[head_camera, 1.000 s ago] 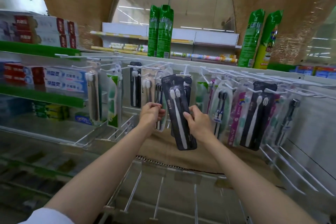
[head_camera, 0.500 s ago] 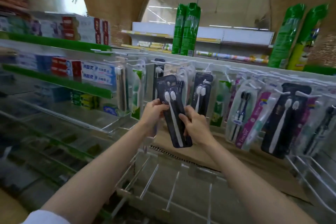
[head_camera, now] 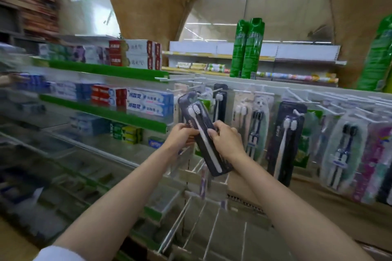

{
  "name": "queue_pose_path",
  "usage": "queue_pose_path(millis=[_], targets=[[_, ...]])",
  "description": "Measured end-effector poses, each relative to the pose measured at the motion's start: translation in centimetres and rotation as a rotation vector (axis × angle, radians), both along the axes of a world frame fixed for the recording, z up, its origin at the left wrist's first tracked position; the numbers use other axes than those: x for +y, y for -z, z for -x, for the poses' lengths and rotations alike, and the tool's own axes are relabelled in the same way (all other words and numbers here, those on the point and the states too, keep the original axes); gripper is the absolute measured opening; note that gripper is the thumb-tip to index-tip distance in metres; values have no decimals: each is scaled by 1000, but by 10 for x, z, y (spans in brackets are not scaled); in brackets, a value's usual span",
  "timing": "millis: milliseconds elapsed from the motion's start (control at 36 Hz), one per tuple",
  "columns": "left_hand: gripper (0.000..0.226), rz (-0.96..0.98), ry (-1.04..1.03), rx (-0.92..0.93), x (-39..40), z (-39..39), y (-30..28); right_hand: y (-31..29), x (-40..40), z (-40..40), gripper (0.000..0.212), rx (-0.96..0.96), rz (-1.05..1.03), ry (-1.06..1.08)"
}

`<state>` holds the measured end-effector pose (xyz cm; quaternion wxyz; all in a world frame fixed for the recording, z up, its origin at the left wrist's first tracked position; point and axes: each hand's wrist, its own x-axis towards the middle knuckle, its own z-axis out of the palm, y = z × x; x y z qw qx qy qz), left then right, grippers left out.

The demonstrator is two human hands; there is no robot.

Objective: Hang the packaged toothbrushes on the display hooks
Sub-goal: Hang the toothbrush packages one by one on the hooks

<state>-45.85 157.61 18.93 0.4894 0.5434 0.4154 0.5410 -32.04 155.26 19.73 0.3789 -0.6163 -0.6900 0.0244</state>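
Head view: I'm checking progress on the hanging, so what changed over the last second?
The black two-toothbrush pack moved left along the rack, away from the identical black pack on its hook, tilting its top further left. The left hand, a closed fist before, now grips the pack's left edge. The right hand holds it as before. It is on no hook yet.

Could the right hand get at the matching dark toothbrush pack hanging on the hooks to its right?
Probably not yet: the right hand and left hand both grip the dark toothbrush pack. The path to the hanging dark pack looks unobstructed once it lets go.
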Motion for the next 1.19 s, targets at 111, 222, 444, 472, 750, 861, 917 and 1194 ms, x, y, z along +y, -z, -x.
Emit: queue_pose_path(millis=[111, 222, 444, 472, 750, 861, 917, 1194], targets=[[23, -30, 21, 66, 14, 14, -2, 8, 11, 17, 15, 115, -3, -1], [16, -56, 2, 92, 27, 21, -2, 12, 16, 24, 9, 144, 4, 4], [18, -54, -122, 160, 54, 24, -2, 20, 10, 11, 13, 261, 102, -60], [23, -54, -92, 177, 54, 24, -2, 22, 9, 9, 14, 287, 93, -63], [62, 1, 166, 159, 59, -2, 0, 24, -7, -24, 16, 464, 9, 143], [44, -18, 220, 117, 56, -7, 5, 23, -8, -36, 19, 434, 37, 208], [35, -52, 263, 125, 50, -5, 4, 23, -9, -37, 20, 421, 32, 216], [20, -174, 500, 96, 34, 33, 14, 24, -1, -36, 15, 332, -55, 268]])
